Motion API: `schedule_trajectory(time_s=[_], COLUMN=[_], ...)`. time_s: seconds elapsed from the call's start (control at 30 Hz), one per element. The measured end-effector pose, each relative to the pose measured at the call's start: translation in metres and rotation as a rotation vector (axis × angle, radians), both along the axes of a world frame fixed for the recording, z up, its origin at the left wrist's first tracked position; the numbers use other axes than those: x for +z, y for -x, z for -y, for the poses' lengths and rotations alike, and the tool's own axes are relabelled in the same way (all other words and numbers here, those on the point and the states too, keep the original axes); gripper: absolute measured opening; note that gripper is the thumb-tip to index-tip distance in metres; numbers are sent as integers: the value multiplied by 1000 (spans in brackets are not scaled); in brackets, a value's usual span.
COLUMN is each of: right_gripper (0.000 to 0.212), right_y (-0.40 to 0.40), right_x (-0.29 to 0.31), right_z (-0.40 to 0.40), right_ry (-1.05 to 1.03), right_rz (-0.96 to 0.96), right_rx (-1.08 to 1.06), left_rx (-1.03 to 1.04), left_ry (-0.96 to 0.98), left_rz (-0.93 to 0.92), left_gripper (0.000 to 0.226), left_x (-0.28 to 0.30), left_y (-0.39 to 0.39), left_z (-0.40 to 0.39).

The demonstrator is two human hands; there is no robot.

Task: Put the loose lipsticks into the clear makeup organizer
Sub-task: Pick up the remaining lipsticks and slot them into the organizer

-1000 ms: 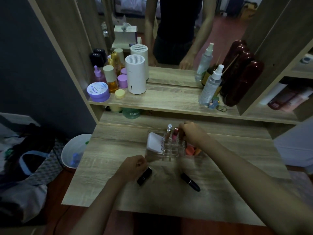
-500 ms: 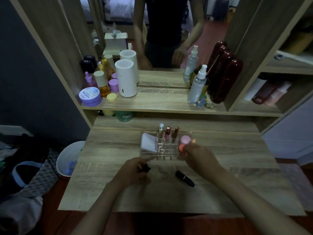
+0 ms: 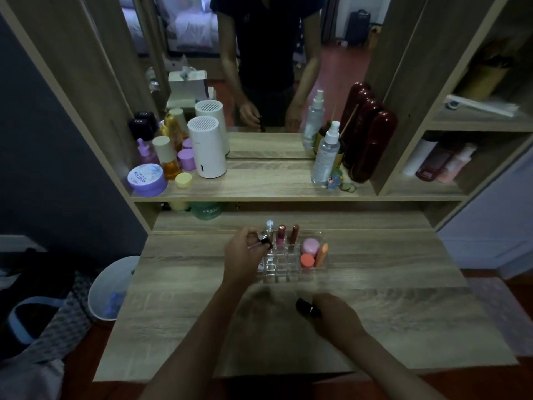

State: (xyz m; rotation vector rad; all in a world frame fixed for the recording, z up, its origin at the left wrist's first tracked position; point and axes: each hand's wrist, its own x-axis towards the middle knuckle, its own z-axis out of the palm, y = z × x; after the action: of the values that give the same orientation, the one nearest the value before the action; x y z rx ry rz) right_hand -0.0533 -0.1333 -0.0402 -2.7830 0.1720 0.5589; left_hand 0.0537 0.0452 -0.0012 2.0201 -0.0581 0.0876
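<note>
On the pale wood-grain counter point(image 3: 389, 264), near its back edge, stands the clear plastic makeup organizer point(image 3: 284, 265) with its grid of small cells. The left hand point(image 3: 245, 255) is over the organizer's left part, and its fingers point(image 3: 253, 239) are closed around a short black lipstick tube point(image 3: 266, 241), held just above the cells and not yet inside one. Nearer to the person, the right hand point(image 3: 337, 319) lies on the counter, its fingers curled around a second dark lipstick tube point(image 3: 308, 308), which seems to rest on the wood.

Three slim tubes point(image 3: 281, 233) already stand upright in the back row, close beside the black tube in the left hand. If this tube comes down tilted or too fast, it could knock them over, or catch on a cell wall and fall onto the counter. The light organizer could also slide, because no hand is steadying it. Pink and orange round pieces point(image 3: 310, 252) fill its right compartment.

Little writing is readable. The round purple jar point(image 3: 147, 180) on the shelf shows something like "MOIST HYA" on its lid, seen upside down. The green jar point(image 3: 209, 210) under the shelf has white letters too blurred to read.
</note>
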Motion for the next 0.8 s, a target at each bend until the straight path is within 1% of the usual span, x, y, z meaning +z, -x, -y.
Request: schedule_trajectory(time_s=[0.03,0.1,0.2,0.27,0.33,0.47,0.57,0.63,0.7,0.8], right_gripper=[28,24,23,15,16,19,25,29,31,36], right_y=[-3,-13,-34,-49,-65,-89,-97,-100,-102,-106], right_x=[5,18,44,60,71,73,67,62,58,52], right_z=[0,0,-5,-12,-19,-31,-36,-36,-36,-37], right_ry=[-36,-82,-184,-226,-233,-150,-79,-29,8,51], right_rz=[21,95,286,416,468,449,380,376,383,346], right_rx=[-21,-26,-39,-43,-46,-3,41,64,86,113], left_rx=[-4,-7,-3,1,-4,-21,-91,-131,-133,-127], left_ry=[-2,-40,-116,-117,-126,-173,-184,-196,-205,-201], left_rz=[5,24,9,21,41,30,78,90,65,79], left_gripper=[21,21,21,21,22,21,21,21,21,22], left_x=[-2,-7,-17,-21,-24,-27,-30,-33,-35,-38], left_y=[-1,-3,-8,-10,-13,-20,-20,-20,-19,-19], left_z=[2,5,8,10,12,12,10,8,7,9])
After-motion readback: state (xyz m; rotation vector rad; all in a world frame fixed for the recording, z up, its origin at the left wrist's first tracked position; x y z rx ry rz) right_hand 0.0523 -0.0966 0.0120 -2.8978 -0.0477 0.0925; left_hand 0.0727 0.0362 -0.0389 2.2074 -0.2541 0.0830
